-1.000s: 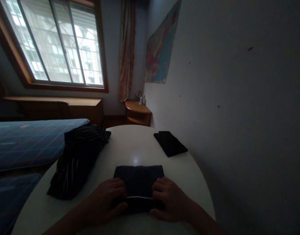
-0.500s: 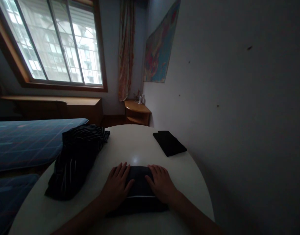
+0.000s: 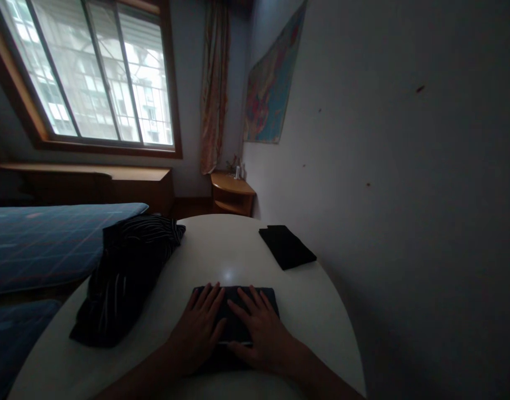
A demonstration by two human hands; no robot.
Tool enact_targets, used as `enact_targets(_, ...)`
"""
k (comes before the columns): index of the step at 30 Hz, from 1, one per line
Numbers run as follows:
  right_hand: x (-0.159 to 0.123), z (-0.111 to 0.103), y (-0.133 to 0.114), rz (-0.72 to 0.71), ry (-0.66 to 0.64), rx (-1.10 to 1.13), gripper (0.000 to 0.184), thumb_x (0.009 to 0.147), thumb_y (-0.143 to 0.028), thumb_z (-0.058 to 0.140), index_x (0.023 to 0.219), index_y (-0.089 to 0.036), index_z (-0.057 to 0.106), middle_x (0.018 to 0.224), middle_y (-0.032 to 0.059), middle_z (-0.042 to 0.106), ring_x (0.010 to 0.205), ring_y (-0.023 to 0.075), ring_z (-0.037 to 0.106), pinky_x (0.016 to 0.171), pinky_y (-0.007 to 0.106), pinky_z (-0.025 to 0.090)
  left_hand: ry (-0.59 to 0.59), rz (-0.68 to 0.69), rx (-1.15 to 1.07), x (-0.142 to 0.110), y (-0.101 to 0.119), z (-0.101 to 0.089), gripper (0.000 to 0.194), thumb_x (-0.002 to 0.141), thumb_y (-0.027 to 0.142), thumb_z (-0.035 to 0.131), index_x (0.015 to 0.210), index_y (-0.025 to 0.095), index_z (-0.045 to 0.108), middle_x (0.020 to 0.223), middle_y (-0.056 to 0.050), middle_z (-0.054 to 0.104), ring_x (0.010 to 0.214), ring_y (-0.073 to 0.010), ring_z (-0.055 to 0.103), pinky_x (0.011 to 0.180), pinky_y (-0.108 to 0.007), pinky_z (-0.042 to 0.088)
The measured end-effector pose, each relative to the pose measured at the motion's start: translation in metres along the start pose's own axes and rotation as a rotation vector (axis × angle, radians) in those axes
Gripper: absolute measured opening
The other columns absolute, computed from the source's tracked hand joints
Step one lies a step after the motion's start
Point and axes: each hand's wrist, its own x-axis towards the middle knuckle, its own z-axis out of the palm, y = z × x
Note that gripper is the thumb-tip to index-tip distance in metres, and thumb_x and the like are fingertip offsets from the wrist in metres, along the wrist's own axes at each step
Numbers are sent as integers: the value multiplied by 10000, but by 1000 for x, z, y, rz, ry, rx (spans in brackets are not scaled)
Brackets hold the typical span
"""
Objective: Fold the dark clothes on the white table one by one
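Note:
A small folded dark garment (image 3: pixel 266 298) with a thin light stripe lies on the round white table (image 3: pixel 221 250) close in front of me. My left hand (image 3: pixel 200 328) lies flat on its left part, fingers stretched forward and apart. My right hand (image 3: pixel 259 328) rests flat on the middle and right part, fingers spread. The two hands sit close side by side and hide most of the cloth.
A heap of dark striped clothing (image 3: pixel 121 278) hangs over the table's left edge. A folded black cloth (image 3: pixel 286 246) lies at the far right, near the wall. A bed with a blue checked cover (image 3: pixel 42 239) stands left; a wooden corner shelf (image 3: pixel 232 191) stands behind.
The far half of the garment was folded toward me, making it shorter. My hands went from curled at its near edge to flat on top, then slid together toward the middle.

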Motion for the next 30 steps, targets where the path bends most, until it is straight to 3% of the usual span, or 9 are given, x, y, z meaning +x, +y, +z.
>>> enact_targets(6,0,5,2,58,13,-20,911,790,-721,602,1553,-365,253,1640,71,192,1497,417,40,1160,671,93,-1,-16,-33,5,0,-6,594,996,460,399,1538,226,337,1592,-114,323,1473,-338,267,1172,-573,232)
enact_targets(10,-1,14,2,148,72,-42,878,812,-754,543,1550,-374,259,1629,82,227,1487,448,43,1139,709,86,-71,45,-74,19,-3,-11,599,998,486,395,1542,247,319,1607,-96,290,1487,-310,237,1190,-547,208)
enact_targets(19,10,15,11,450,211,-125,812,863,-782,380,1522,-308,373,1595,120,306,1464,494,123,1098,746,142,-193,286,-189,92,-13,-17,620,980,511,438,1540,275,315,1617,-71,283,1500,-281,198,1210,-488,177)
enact_targets(24,15,12,19,515,242,-169,786,881,-756,377,1525,-306,367,1586,112,332,1453,496,170,1097,733,144,-202,88,-242,120,-15,-5,640,977,588,383,1523,255,365,1614,-94,280,1501,-339,158,1188,-536,196)
enact_targets(27,13,7,18,528,226,-188,791,871,-753,408,1522,-307,374,1563,105,382,1432,494,235,1099,720,143,-192,-68,-298,121,-25,3,579,1024,518,268,1511,227,384,1593,-81,333,1494,-293,213,1195,-526,178)
enact_targets(30,19,-8,20,531,251,-226,700,923,-689,370,1445,-243,504,1419,144,555,1330,425,431,1108,625,228,-160,-171,-342,116,-35,7,525,1040,446,228,1487,248,419,1562,-43,400,1485,-229,260,1211,-491,150)
